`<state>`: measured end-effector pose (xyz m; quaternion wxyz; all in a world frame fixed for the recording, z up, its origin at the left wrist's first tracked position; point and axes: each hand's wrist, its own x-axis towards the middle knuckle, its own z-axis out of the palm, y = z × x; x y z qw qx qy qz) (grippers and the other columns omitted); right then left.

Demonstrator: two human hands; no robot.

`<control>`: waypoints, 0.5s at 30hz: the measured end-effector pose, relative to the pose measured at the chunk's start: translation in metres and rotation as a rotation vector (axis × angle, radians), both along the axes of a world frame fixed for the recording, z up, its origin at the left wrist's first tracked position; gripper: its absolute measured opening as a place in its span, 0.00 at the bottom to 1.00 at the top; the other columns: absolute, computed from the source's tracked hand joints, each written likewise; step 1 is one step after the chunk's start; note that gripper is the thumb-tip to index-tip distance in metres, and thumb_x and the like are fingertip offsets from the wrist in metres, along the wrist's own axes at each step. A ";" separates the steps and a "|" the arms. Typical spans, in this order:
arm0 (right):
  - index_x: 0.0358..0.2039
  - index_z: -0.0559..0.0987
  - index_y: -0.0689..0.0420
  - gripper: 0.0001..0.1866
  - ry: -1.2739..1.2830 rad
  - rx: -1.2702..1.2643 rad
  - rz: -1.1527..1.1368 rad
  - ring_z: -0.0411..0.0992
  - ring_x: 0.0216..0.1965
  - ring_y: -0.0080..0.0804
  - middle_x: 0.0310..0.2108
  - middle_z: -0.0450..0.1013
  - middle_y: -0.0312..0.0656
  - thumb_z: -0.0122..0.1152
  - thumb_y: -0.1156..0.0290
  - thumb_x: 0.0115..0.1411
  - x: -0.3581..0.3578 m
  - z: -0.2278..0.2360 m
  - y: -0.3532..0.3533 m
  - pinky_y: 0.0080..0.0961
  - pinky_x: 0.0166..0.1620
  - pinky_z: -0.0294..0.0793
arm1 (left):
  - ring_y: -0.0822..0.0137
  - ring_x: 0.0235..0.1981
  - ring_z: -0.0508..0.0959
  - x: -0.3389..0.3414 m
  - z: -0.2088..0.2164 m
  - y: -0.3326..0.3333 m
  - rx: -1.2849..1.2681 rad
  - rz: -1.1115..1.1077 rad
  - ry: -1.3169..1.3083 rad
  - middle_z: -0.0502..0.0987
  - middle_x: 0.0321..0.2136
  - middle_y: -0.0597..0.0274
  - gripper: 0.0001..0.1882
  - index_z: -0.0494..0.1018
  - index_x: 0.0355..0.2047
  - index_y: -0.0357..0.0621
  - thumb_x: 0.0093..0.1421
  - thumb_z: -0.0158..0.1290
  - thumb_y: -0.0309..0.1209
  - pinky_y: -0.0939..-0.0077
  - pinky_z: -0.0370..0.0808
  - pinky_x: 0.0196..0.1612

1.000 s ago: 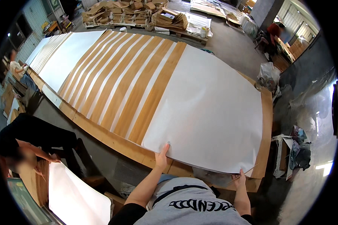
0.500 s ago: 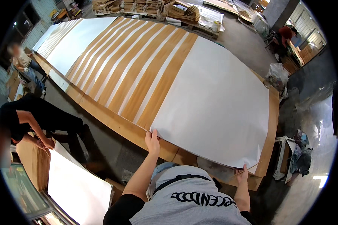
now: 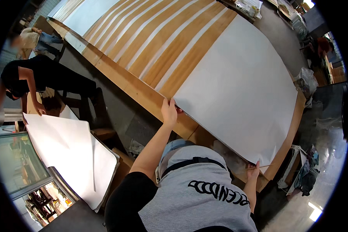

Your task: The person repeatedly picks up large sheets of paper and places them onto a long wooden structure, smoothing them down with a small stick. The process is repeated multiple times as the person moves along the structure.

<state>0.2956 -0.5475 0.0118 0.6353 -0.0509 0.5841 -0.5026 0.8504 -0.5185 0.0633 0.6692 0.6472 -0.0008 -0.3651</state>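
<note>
A large white sheet (image 3: 239, 85) lies on top at the near right end of a long table. My left hand (image 3: 170, 112) is closed on its near left corner, thumb on top, and the edge there is slightly raised. My right hand (image 3: 253, 171) is closed at the near right corner, where the sheet creases a little. A thin wooden stick (image 3: 265, 166) passes through the right hand's fingers. To the left, brown wood-look bands (image 3: 199, 58) alternate with narrow white strips, like a fanned row of overlapping sheets.
The table's brown border (image 3: 129, 83) runs along the near side. At left, a co-worker in black (image 3: 46, 75) bends over a stack of white sheets (image 3: 62, 143); another person (image 3: 31, 38) stands farther back. Plastic bags (image 3: 306, 81) and a bundle of cloth (image 3: 309, 174) lie at right.
My view has tilted and shifted, so the table sits higher. Both my hands still hold the sheet's near edge. The co-worker at left has moved a white sheet over the stack.
</note>
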 end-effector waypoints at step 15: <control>0.38 0.71 0.51 0.14 0.037 -0.007 0.029 0.63 0.39 0.24 0.36 0.67 0.30 0.54 0.58 0.54 0.001 -0.007 0.002 0.24 0.46 0.59 | 0.67 0.11 0.71 0.009 0.008 -0.005 0.151 -0.120 -0.003 0.67 0.16 0.57 0.11 0.58 0.26 0.34 0.59 0.40 0.30 0.72 0.74 0.15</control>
